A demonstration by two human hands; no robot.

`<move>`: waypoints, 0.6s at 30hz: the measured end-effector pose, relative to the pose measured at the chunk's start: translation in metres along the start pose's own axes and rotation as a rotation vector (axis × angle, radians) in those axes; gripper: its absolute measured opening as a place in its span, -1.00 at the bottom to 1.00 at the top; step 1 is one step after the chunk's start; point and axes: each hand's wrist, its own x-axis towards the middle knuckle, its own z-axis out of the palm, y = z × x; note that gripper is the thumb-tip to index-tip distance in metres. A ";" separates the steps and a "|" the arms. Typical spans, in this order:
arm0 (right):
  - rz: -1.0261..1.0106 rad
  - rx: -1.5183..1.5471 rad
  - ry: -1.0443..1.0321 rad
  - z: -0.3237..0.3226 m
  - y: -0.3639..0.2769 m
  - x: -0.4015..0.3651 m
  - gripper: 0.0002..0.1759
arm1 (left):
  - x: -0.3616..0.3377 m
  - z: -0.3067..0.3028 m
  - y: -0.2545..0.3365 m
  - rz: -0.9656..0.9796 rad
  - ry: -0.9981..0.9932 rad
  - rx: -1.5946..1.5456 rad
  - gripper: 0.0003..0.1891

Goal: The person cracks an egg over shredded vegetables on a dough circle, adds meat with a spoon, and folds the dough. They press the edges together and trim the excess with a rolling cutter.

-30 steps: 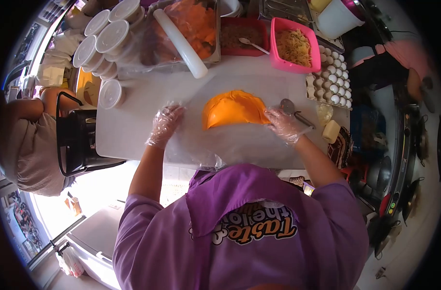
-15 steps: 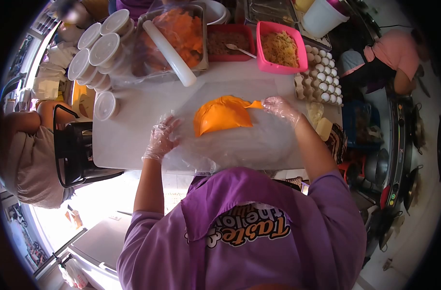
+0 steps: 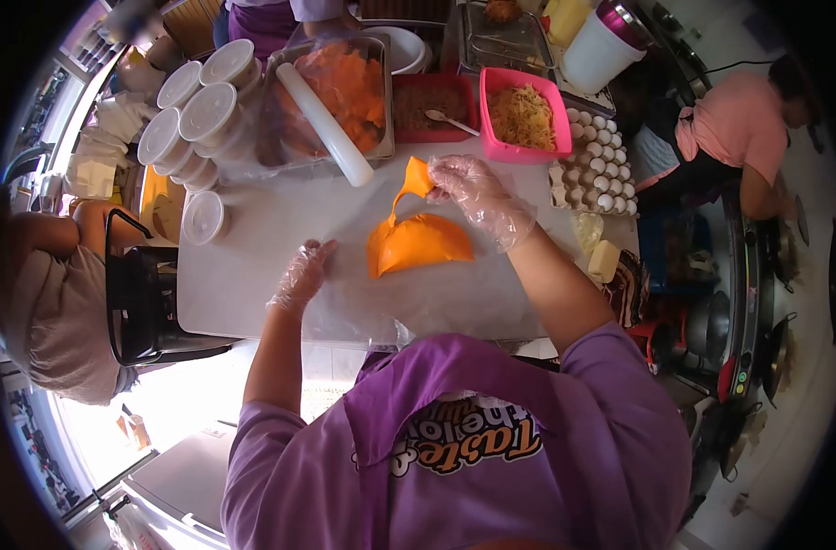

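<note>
A half-moon of folded orange dough [image 3: 425, 247] lies on a clear plastic sheet [image 3: 473, 298] on the table. My right hand [image 3: 477, 194], in a clear plastic glove, pinches a strip of orange dough [image 3: 417, 177] above the fold. The strip hangs in a thin band down to the fold's left end, where it still joins. To the left of the dough, my gloved left hand [image 3: 302, 273] rests at the sheet's edge with its fingers extended, holding nothing visible.
A white rolling tube [image 3: 324, 124] leans across a tray of orange dough [image 3: 344, 78]. Nearby are a pink tub of shredded filling [image 3: 525, 117], a red tray with a spoon [image 3: 427, 96], eggs [image 3: 601, 160] and stacked lidded containers [image 3: 207, 112]. Other people are around the table.
My right hand has moved up and left, peeling the dough strip from the rounded edge toward the left end. My left hand has shifted slightly, its fingers less spread.
</note>
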 end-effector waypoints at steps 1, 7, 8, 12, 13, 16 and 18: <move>-0.009 -0.004 0.000 0.010 -0.008 -0.002 -0.75 | 0.004 -0.002 0.000 0.005 0.008 0.002 -0.59; -0.021 0.129 -0.223 0.061 -0.053 -0.017 -0.75 | 0.017 -0.004 -0.013 -0.561 0.256 -0.423 -0.68; -0.030 0.125 -0.221 0.066 -0.058 -0.019 -0.75 | 0.013 0.000 -0.006 -0.478 0.531 -0.521 -0.65; -0.015 0.173 -0.263 0.085 -0.077 -0.036 -0.74 | -0.015 0.016 0.052 -0.664 0.750 -1.162 -0.44; -0.021 0.153 -0.352 0.086 -0.078 -0.037 -0.72 | -0.020 0.010 0.075 -0.667 0.750 -1.160 -0.44; 0.009 0.145 -0.477 0.091 -0.068 -0.039 -0.67 | -0.030 -0.026 0.126 -0.954 0.476 -2.138 -0.34; 0.134 0.020 -0.518 0.099 -0.042 -0.038 -0.63 | -0.031 -0.034 0.134 -0.345 0.109 -2.447 -0.31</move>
